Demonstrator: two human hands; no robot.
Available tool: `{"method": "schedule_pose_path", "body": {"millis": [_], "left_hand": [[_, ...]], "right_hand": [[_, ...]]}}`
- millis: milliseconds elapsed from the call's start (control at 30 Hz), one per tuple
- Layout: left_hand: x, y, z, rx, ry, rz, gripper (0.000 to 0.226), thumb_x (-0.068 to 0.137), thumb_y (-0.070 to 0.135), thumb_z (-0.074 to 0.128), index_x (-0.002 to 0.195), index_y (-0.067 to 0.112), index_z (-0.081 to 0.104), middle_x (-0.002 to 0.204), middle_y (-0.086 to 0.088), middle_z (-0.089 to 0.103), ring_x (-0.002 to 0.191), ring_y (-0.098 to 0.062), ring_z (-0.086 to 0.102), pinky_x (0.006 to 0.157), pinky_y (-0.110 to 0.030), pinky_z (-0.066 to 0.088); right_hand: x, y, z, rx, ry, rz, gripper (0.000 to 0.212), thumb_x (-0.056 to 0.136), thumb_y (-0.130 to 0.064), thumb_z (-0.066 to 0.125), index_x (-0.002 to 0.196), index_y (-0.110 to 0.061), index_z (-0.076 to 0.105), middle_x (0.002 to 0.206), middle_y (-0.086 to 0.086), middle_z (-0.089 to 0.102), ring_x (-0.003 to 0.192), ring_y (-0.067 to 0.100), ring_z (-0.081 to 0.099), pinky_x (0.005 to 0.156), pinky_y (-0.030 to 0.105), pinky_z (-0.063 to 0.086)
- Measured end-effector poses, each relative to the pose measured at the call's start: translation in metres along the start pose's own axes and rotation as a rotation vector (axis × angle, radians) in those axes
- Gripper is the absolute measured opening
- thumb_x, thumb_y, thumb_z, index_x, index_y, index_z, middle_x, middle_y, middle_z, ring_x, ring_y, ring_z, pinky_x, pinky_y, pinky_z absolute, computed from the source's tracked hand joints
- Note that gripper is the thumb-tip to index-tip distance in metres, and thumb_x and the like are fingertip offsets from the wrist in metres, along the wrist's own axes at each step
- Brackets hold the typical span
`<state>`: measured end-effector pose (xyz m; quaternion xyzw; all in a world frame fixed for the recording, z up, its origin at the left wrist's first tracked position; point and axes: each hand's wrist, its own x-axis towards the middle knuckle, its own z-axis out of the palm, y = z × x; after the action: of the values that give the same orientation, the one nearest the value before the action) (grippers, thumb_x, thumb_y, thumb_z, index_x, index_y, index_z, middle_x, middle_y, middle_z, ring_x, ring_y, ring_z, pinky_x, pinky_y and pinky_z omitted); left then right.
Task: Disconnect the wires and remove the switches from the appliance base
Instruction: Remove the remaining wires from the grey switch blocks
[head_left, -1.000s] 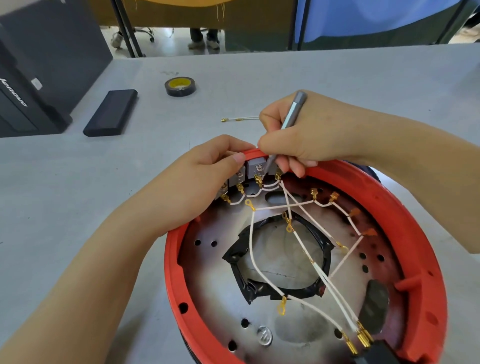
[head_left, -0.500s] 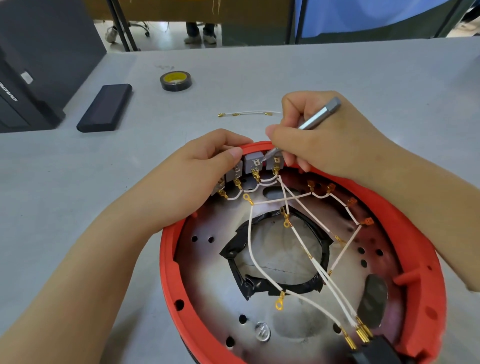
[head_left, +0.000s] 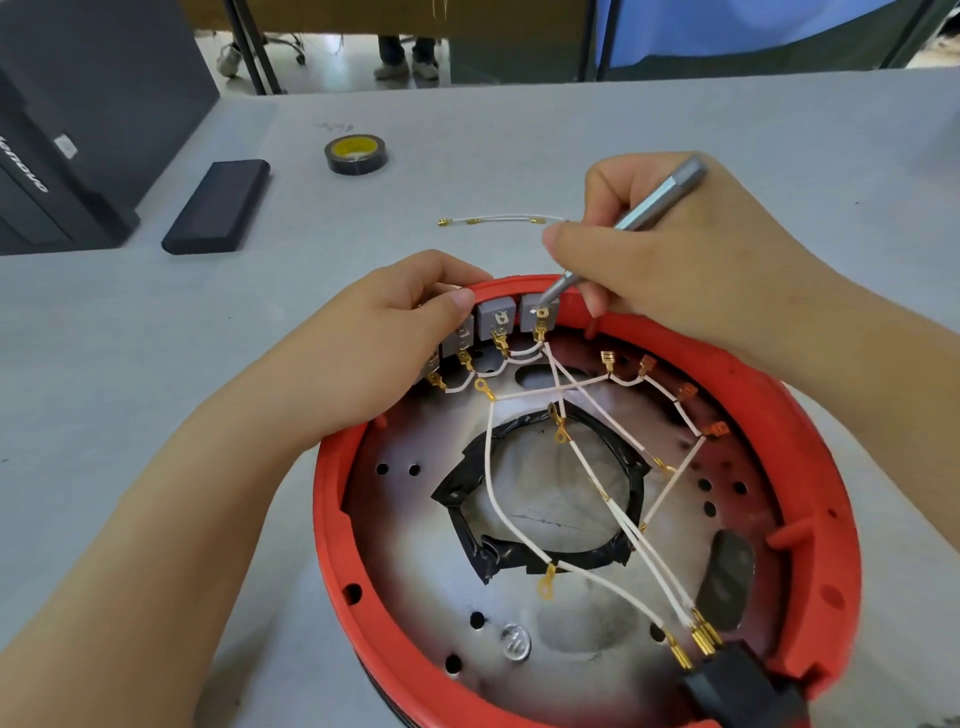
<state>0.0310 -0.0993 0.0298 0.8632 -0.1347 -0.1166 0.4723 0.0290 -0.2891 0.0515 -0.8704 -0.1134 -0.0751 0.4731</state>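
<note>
So the red appliance base (head_left: 810, 467) is sitting upside down on the grey table (head_left: 156, 364), near edge toward the person, and the row of grey switches (head_left: 496, 318) is clipped in along its far rim. The left hand (head_left: 374, 358) is curled over the left end of that row, thumb pressed on top of one switch, basically bracing the thing. The right hand (head_left: 670, 249) has its fingers wrapped round a slim metal screwdriver (head_left: 631, 221), pen-style, with the tip down on the rightmost switch, right by the brass terminal where a white wire (head_left: 491, 467) plugs in.

Looks to me like they're mid wire-disconnect: prying or nudging that spade connector off the tab. One short loose wire (head_left: 501, 219) already lies on the table just beyond the base, and several connectors on the right side of the base hang free, so I'd guess it's partway done. All the switches I can see are still seated.

Next move probably needs a gentle lever under the connector while the left hand keeps holding the switch steady, so the tip doesn't slip into a finger.

Black tape roll (head_left: 356, 154) and a dark flat case (head_left: 218, 205) sit far left.
</note>
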Motion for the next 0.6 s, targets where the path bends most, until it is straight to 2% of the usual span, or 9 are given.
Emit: {"method": "schedule_pose_path", "body": {"millis": [100, 167, 233, 300, 367, 500, 600], "left_hand": [[-0.004, 0.0, 0.001, 0.053, 0.037, -0.04, 0.021, 0.102, 0.028, 0.038, 0.11, 0.033, 0.057, 0.102, 0.012, 0.064, 0.075, -0.004, 0.061, 0.053, -0.017, 0.047], [-0.006, 0.001, 0.004, 0.116, 0.077, -0.052, 0.021, 0.103, 0.028, 0.034, 0.114, 0.032, 0.052, 0.107, 0.011, 0.056, 0.064, 0.0, 0.054, 0.042, -0.009, 0.041], [-0.006, 0.003, 0.006, 0.187, 0.113, -0.043, 0.023, 0.103, 0.026, 0.032, 0.119, 0.032, 0.048, 0.114, 0.008, 0.043, 0.063, 0.002, 0.051, 0.046, -0.001, 0.038], [-0.005, 0.008, 0.006, 0.2, 0.105, -0.03, 0.023, 0.101, 0.019, 0.033, 0.114, 0.03, 0.049, 0.101, 0.009, 0.048, 0.056, 0.01, 0.054, 0.049, 0.003, 0.035], [-0.002, 0.014, 0.004, 0.22, 0.078, -0.009, 0.021, 0.1, 0.02, 0.036, 0.11, 0.029, 0.053, 0.082, 0.017, 0.054, 0.052, 0.017, 0.051, 0.05, 0.002, 0.036], [0.011, 0.015, 0.009, 0.306, 0.033, 0.093, 0.024, 0.101, 0.031, 0.038, 0.114, 0.034, 0.058, 0.08, 0.015, 0.06, 0.066, 0.008, 0.054, 0.058, -0.004, 0.039], [0.015, 0.011, 0.011, 0.316, -0.02, 0.132, 0.022, 0.102, 0.034, 0.037, 0.108, 0.043, 0.056, 0.065, 0.022, 0.06, 0.059, 0.01, 0.052, 0.052, -0.006, 0.037]], "right_hand": [[-0.008, -0.002, -0.001, -0.063, 0.023, -0.042, 0.034, 0.086, -0.033, 0.064, 0.059, -0.019, 0.049, 0.044, -0.005, 0.059, 0.037, 0.003, 0.047, 0.041, 0.012, 0.038], [-0.01, 0.0, 0.0, -0.049, 0.013, -0.024, 0.035, 0.086, -0.037, 0.066, 0.06, -0.02, 0.049, 0.044, -0.004, 0.058, 0.035, 0.005, 0.044, 0.04, 0.01, 0.034], [-0.012, 0.003, 0.0, 0.028, -0.009, 0.017, 0.034, 0.085, -0.032, 0.068, 0.061, -0.019, 0.049, 0.046, -0.001, 0.059, 0.034, 0.006, 0.041, 0.038, 0.012, 0.032], [-0.013, 0.004, -0.001, 0.061, -0.022, 0.034, 0.032, 0.083, -0.027, 0.071, 0.06, -0.018, 0.05, 0.047, 0.001, 0.06, 0.033, 0.007, 0.041, 0.036, 0.014, 0.032], [-0.012, 0.004, -0.002, 0.045, -0.029, 0.031, 0.031, 0.082, -0.025, 0.072, 0.06, -0.019, 0.051, 0.048, 0.002, 0.061, 0.032, 0.007, 0.043, 0.036, 0.015, 0.033], [-0.008, 0.006, -0.002, -0.051, -0.031, 0.034, 0.028, 0.082, -0.025, 0.069, 0.062, -0.02, 0.051, 0.049, 0.0, 0.062, 0.034, 0.008, 0.048, 0.037, 0.017, 0.037], [-0.004, 0.006, -0.001, -0.06, -0.062, 0.025, 0.026, 0.085, -0.024, 0.067, 0.065, -0.019, 0.051, 0.049, -0.001, 0.062, 0.036, 0.011, 0.051, 0.035, 0.016, 0.036]]}}
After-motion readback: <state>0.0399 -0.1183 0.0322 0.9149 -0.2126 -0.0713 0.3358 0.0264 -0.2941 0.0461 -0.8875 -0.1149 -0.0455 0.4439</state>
